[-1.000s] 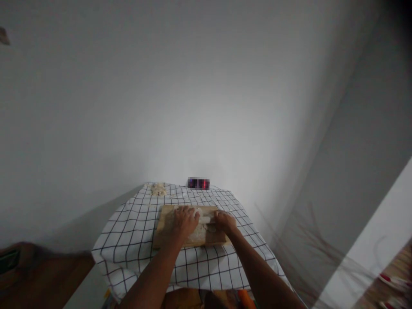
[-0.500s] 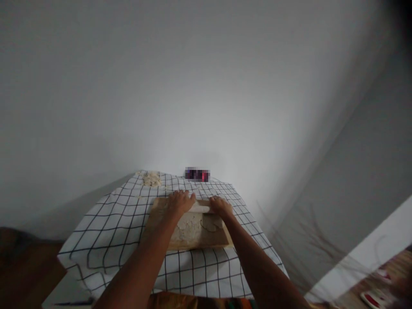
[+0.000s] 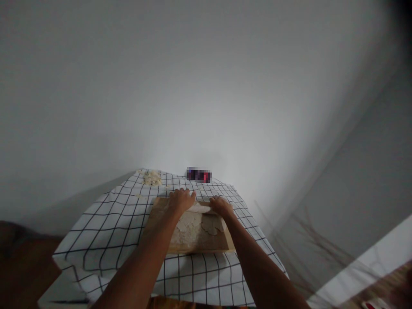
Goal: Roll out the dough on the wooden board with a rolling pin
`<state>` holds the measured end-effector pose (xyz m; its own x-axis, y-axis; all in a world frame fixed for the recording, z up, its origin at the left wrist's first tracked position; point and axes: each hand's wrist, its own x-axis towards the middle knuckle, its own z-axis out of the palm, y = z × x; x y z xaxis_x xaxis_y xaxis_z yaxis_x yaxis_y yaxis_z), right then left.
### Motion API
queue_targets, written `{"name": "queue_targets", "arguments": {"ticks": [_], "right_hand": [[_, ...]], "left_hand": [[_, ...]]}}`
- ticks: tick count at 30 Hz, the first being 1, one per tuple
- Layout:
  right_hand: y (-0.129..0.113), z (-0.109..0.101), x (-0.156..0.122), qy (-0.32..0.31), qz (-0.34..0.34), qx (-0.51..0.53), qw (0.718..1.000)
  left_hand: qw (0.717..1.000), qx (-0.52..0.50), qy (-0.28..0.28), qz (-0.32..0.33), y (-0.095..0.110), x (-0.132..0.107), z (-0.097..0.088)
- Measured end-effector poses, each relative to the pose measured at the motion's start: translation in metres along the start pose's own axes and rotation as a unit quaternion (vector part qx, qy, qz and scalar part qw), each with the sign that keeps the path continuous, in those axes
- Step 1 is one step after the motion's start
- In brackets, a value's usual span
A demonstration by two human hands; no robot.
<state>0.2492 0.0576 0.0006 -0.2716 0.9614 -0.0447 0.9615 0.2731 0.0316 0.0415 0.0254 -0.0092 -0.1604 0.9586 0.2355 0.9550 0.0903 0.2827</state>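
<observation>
We press the rolling pin [image 3: 198, 208] under our flat left hand [image 3: 182, 200] and right hand [image 3: 221, 206]; it lies crosswise at the wooden board's [image 3: 161, 229] far edge.

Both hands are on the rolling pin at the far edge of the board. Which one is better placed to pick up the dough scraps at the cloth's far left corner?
Left, probably. The left hand lies nearer the dough scraps; the right hand would have to cross over the rolling pin.

No text can be read anywhere; the small dark object [image 3: 199, 175] by the wall is blurred.
</observation>
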Motion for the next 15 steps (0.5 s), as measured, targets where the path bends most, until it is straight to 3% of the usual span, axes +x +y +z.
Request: {"name": "queue_targets", "arguments": {"ticks": [7, 15], "right_hand": [[-0.002, 0.004, -0.009, 0.019, 0.001, 0.011, 1.0], [-0.005, 0.004, -0.032, 0.03, 0.007, -0.012, 0.999]], "left_hand": [[1.0, -0.02, -0.002, 0.006, -0.001, -0.013, -0.001], [0.998, 0.02, 0.043, 0.039, -0.002, -0.035, 0.002]]}}
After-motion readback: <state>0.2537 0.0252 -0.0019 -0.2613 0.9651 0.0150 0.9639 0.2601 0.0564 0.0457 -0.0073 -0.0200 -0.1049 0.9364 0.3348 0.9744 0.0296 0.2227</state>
